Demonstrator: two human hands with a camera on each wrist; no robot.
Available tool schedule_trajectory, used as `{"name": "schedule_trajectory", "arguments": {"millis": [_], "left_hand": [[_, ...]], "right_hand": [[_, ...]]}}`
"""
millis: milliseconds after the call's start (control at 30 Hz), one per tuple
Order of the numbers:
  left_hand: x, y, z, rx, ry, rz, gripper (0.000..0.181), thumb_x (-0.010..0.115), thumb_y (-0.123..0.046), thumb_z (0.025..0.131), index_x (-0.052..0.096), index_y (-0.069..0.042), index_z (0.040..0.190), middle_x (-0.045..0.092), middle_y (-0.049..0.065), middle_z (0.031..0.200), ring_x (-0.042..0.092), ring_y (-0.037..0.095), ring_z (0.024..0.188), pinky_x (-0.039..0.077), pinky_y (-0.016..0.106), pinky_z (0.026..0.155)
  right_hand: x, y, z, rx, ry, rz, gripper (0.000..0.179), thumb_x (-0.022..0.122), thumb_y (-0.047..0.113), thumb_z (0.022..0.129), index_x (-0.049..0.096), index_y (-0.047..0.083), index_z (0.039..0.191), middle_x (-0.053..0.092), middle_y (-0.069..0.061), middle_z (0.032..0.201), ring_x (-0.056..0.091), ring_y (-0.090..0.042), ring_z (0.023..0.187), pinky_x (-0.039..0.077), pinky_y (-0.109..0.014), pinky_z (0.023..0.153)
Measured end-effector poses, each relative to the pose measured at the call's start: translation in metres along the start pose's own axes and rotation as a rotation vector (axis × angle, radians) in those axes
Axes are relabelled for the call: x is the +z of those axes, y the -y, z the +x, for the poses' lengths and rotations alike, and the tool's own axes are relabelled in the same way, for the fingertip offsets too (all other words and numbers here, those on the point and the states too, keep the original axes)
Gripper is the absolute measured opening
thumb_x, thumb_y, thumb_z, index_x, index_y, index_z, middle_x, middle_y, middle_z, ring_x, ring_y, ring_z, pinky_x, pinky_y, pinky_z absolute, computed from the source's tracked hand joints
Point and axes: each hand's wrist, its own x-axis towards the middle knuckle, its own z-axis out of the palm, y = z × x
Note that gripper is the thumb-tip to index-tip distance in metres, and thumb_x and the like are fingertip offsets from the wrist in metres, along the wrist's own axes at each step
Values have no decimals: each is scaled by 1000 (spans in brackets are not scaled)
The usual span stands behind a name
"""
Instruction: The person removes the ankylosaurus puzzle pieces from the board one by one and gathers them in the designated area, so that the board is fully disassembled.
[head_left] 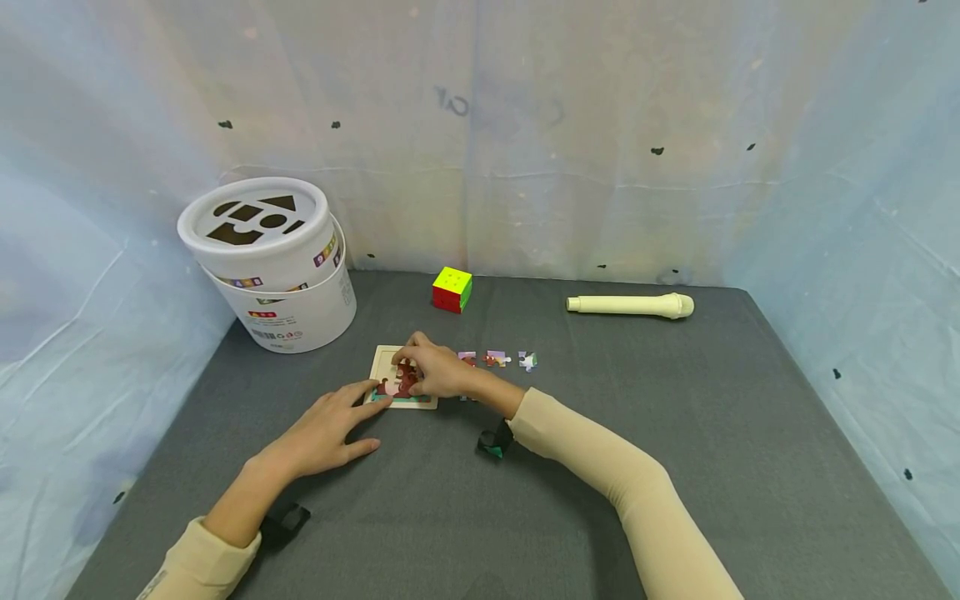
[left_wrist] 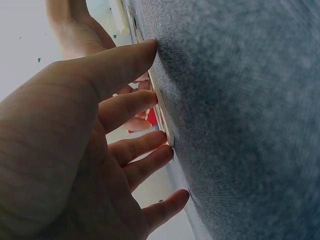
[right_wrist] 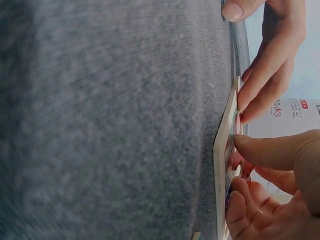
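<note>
A small wooden jigsaw board (head_left: 384,357) with a pale rim lies on the table, its lower part filled with a brown and teal picture. My left hand (head_left: 324,429) reaches in from the left, fingers extended, with fingertips on the board's lower left edge and thumb resting on the cloth. Over the board's right side, my right hand (head_left: 438,371) pinches a reddish-brown puzzle piece (right_wrist: 246,169) between thumb and fingers, close above the picture. Much of that piece is hidden by the fingers. Loose puzzle pieces (head_left: 497,358) lie to the right of the board, some partly behind the right hand.
A white lidded bucket (head_left: 300,321) with shape cutouts stands at the back left. Behind the board sits a yellow, red and green cube (head_left: 452,290). A cream toy microphone (head_left: 630,306) lies at the back right. Dark straps (head_left: 495,440) hang under both wrists. Pale sheeting encloses the grey table.
</note>
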Motion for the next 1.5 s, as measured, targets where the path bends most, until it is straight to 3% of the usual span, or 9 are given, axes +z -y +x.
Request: {"name": "schedule_trajectory", "arguments": {"millis": [467,667,767,967,1167,1500], "left_hand": [[0,1,1,-4,5,1,63,77,-34,88,57,-9,142,43,24,148,45,41,132,41,64,99],[0,1,0,-4,7,-1,62,77,-34,89,57,-9,142,43,24,148,45,41,132,41,64,99],[0,1,0,-6,7,1,62,77,-34,89,57,-9,142,44,24,147,46,41,132,41,64,99],[1,1,0,-9,5,2,63,78,-34,88,57,-9,142,44,23,148,45,40,132,40,63,99],[1,1,1,-10,8,-3,63,77,-34,88,57,-9,142,44,23,148,45,40,133,40,63,99],[0,1,1,-9,9,-5,63,77,-34,89,56,-9,142,43,23,148,45,40,133,40,63,99]], "right_hand": [[1,-2,-2,-8,-29,7,47,79,13,87,60,11,130,48,-6,127,44,-18,107,42,-27,85],[2,-6,-2,-52,-73,76,30,68,5,94,61,6,124,55,-8,124,46,-22,109,42,-30,90],[3,-9,-1,-92,-98,140,24,63,-3,95,61,1,119,59,-10,116,50,-22,102,44,-28,86],[4,-11,-1,-117,-123,261,17,50,-11,97,58,-4,111,60,-12,97,51,-17,74,43,-21,66],[5,-12,-2,-91,-163,256,16,52,-10,97,58,-2,109,60,-12,95,49,-16,79,42,-23,71],[1,-11,-7,-7,-147,359,15,51,-5,101,57,0,114,60,-10,101,51,-16,79,44,-22,69]]}}
